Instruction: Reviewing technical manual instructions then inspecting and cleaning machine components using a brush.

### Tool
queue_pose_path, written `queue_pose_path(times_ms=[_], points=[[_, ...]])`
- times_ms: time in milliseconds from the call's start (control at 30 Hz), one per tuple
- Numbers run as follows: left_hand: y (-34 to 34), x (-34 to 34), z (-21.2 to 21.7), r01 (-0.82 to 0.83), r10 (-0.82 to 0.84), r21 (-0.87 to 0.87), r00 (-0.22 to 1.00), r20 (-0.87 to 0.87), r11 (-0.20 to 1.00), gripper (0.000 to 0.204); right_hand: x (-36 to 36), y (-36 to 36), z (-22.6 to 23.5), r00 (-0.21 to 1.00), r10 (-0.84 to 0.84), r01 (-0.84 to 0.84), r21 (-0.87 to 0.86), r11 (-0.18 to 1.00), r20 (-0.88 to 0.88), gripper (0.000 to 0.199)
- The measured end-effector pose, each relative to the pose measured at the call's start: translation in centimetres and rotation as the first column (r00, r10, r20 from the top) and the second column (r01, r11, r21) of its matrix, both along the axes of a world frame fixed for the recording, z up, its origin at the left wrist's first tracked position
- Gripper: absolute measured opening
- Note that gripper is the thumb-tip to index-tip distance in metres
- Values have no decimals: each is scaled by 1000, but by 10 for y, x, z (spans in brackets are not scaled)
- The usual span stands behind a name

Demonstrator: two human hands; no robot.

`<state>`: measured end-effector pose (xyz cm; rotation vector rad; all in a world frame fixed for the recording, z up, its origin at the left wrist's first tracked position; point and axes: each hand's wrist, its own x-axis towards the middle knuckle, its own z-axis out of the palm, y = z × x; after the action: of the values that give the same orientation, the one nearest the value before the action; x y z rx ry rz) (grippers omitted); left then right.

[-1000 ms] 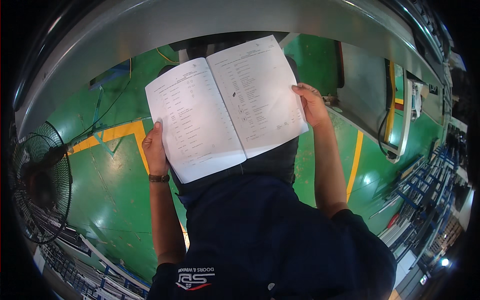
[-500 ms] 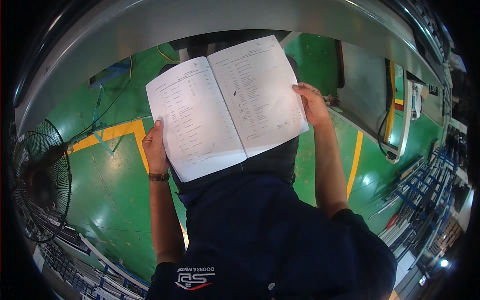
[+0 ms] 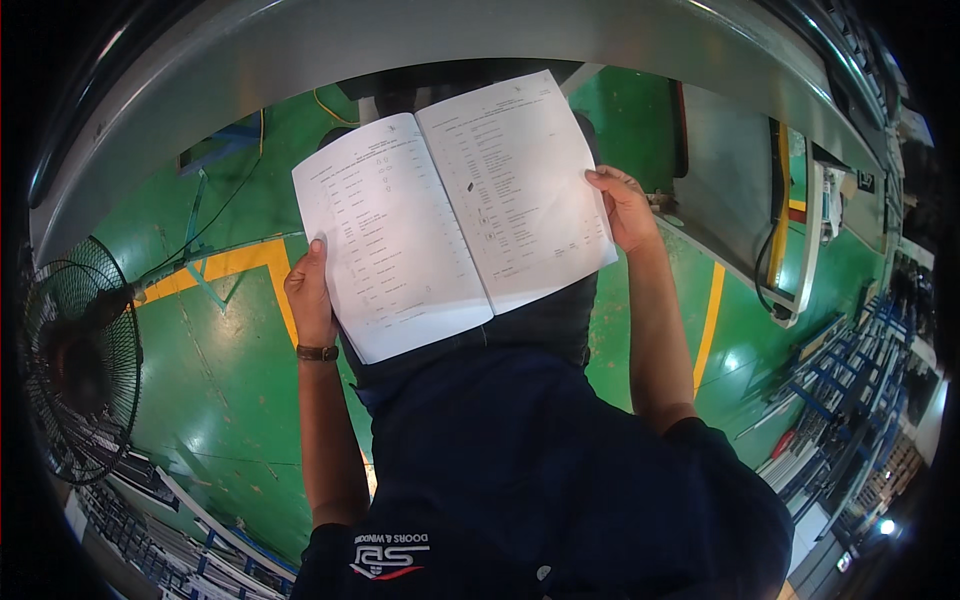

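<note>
An open booklet (image 3: 400, 250) of white printed pages lies tilted above my lap, its fold running down the middle. Small text and a few little drawings cover both pages. At its left edge my left hand (image 3: 311, 298) grips the paper, thumb on top and fingers hidden beneath. My right hand (image 3: 628, 208) pinches the outer edge of the right page, thumb over the paper. A dark band circles my left wrist.
A grey bench edge (image 3: 440, 38) curves across the far side. On the left stands a black wire fan (image 3: 85, 365). Green floor (image 3: 235, 375) with yellow lines (image 3: 711, 325) surrounds me. Racks of long metal profiles (image 3: 835, 390) stand at right, with more profiles at lower left.
</note>
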<state>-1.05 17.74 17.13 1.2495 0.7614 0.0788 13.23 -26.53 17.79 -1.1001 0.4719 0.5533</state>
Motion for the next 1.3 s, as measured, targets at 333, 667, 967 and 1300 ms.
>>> queue_pose_path(times_ms=[333, 667, 967, 1300], points=[[1, -1, 0, 12, -12, -4, 1000, 0, 1000, 31, -1, 2, 4, 1000, -18, 18, 6, 1000, 2, 5], [-1, 0, 2, 1, -1, -4, 1000, -5, 1000, 32, 0, 1, 3, 1000, -18, 18, 17, 1000, -7, 6], [1, -1, -3, 5, -5, 7, 1000, 15, 1000, 32, 0, 1, 4, 1000, 0, 0, 9, 1000, 0, 5], [2, -1, -4, 13, -14, 19, 1000, 16, 1000, 33, 0, 0, -1, 1000, -22, 22, 12, 1000, -1, 5]])
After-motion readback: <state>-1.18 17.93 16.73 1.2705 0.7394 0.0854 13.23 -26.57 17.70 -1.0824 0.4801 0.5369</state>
